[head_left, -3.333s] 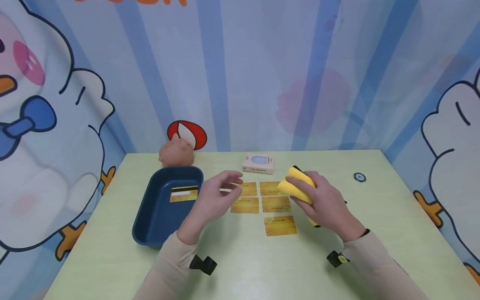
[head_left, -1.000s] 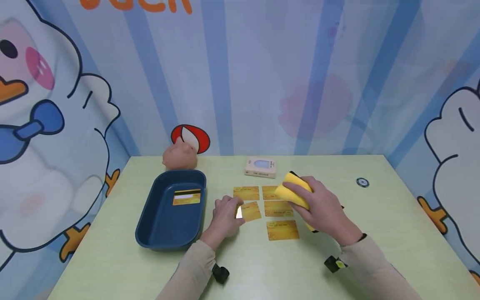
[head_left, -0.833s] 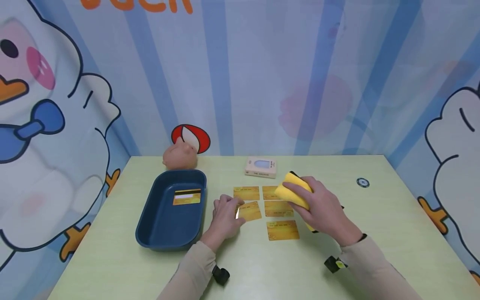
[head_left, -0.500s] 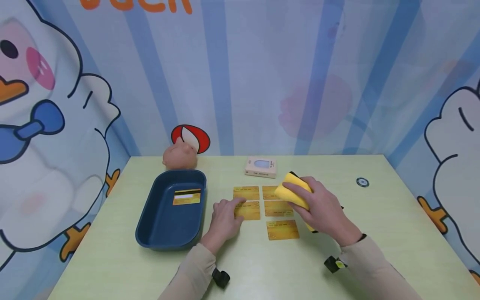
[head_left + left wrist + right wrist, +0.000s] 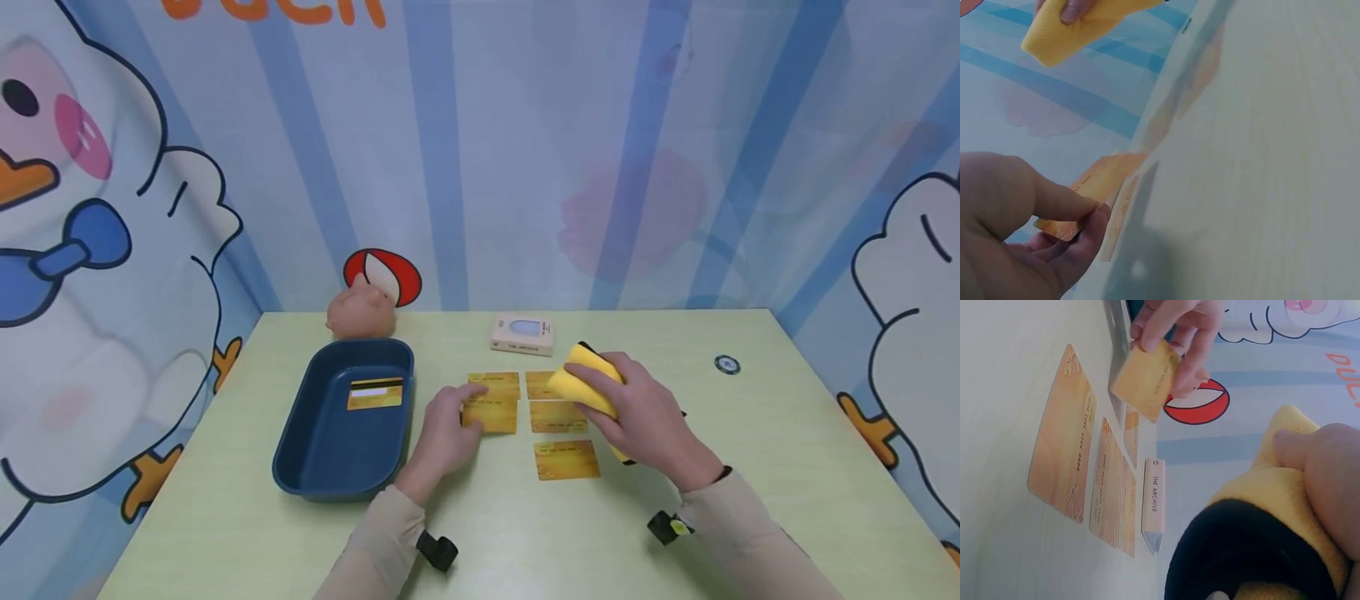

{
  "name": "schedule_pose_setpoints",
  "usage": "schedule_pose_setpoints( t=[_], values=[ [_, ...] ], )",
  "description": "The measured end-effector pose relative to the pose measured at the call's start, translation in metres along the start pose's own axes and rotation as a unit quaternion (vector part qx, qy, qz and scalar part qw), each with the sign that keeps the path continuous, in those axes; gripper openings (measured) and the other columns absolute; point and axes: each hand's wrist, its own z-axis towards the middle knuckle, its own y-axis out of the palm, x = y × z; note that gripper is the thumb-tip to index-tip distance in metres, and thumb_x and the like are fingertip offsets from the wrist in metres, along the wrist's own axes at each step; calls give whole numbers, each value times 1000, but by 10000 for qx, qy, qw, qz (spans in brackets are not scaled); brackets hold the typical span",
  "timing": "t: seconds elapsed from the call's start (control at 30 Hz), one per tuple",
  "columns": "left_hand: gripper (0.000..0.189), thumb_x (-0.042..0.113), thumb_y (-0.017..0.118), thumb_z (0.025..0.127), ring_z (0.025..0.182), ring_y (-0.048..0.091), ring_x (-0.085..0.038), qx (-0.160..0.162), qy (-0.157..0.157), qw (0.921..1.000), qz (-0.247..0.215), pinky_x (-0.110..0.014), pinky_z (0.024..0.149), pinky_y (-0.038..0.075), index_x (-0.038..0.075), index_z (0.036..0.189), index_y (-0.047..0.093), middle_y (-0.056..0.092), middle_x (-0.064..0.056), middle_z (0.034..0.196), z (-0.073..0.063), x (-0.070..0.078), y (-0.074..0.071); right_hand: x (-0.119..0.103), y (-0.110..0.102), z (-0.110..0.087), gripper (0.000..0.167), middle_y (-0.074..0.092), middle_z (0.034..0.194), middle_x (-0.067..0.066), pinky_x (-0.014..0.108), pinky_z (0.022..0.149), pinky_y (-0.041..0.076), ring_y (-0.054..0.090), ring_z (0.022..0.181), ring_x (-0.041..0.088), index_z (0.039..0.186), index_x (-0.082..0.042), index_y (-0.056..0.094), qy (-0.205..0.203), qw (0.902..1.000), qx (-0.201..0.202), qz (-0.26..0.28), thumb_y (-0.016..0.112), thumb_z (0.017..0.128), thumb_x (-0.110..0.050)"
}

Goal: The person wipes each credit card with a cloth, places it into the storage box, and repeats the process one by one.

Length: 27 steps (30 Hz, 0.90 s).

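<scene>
My left hand (image 5: 444,437) pinches a gold bank card (image 5: 491,414) between thumb and fingers. The right wrist view shows that gold card (image 5: 1147,378) held up off the table and tilted. A folded yellow cloth with black edging (image 5: 588,383) sits in the grip of my right hand (image 5: 647,408), above the right side of the card group. Under and beside it lie gold cards flat on the table: one at the back left (image 5: 498,382), one partly covered at the back right (image 5: 538,385), a card in the middle right (image 5: 558,417) and a front card (image 5: 567,461).
A dark blue tray (image 5: 285,450) stands at the left with a gold card (image 5: 375,394), stripe side up, inside. Behind it sits a pink pig figure (image 5: 362,312). A small pale box (image 5: 522,335) lies at the back; a round chip (image 5: 727,364) is at the right.
The middle-left card, first lying flat, shifted under the left fingers and lay flat again; now it is lifted in the left hand. The right hand keeps the cloth almost still.
</scene>
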Motion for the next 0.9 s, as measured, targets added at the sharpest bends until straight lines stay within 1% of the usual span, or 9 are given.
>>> schedule_pose_setpoints(
  t=[0.1,0.2,0.3,0.37,0.43,0.53,0.57,0.77,0.9],
  values=[
    [50,-7,73,89,88,59,-21,-53,-84,9990,-438,-34,78,52,9,136,69,65,-14,118,0,4,-5,-1,1,1,56,59,128,20,40,64,55,61,90,27,143,-25,63,-24,10000,2,33,84,91,-27],
    [49,-5,74,90,83,63,-18,-104,-111,9957,-909,-30,72,54,8,137,67,68,-13,118,0,9,-9,-3,1,4,56,58,129,20,40,64,55,61,91,27,144,-25,63,-90,9999,51,77,83,91,-28],
    [49,-5,73,91,75,59,-17,-214,-52,9901,-1389,-29,68,53,6,138,66,67,-15,98,2,12,-11,-6,1,8,57,58,129,20,40,64,56,60,91,26,144,-25,63,-200,9996,123,127,83,91,-27],
    [49,-6,71,92,76,61,-17,-335,-15,9841,-1747,-30,68,56,4,139,64,69,-15,96,3,14,-12,-10,1,12,58,58,129,20,40,65,56,61,91,26,144,-25,62,-295,9993,160,187,84,91,-26],
    [50,-7,70,93,80,66,-19,-513,-59,9762,-2105,-30,72,59,3,141,62,72,-17,100,4,16,-13,-14,1,16,59,58,129,20,41,66,58,62,92,26,145,-25,62,-418,9987,164,235,84,90,-26],
    [52,-7,68,95,98,73,-24,-771,-126,9671,-2419,-32,81,63,0,146,57,73,-21,124,6,17,-13,-22,2,23,60,58,130,20,42,70,61,64,96,28,145,-24,61,-637,9974,128,319,84,90,-25],
    [53,-7,68,96,103,73,-26,-845,-143,9652,-2469,-33,83,63,0,147,56,71,-22,129,6,18,-13,-24,3,25,61,58,130,19,43,72,61,64,98,29,145,-24,61,-708,9968,99,351,85,90,-25],
    [62,-8,67,95,118,70,-32,-1140,-72,9609,-2522,-34,93,61,-1,154,48,66,-22,138,7,21,-13,-35,8,35,63,57,137,18,45,79,62,63,109,31,145,-25,60,-1113,9924,-37,526,87,88,-26],
    [67,-8,68,95,123,68,-33,-1279,43,9579,-2570,-35,97,60,0,157,44,64,-21,142,6,24,-15,-39,13,39,63,56,141,20,47,80,62,64,110,33,143,-22,61,-1317,9896,-22,572,88,87,-23]
  ],
)
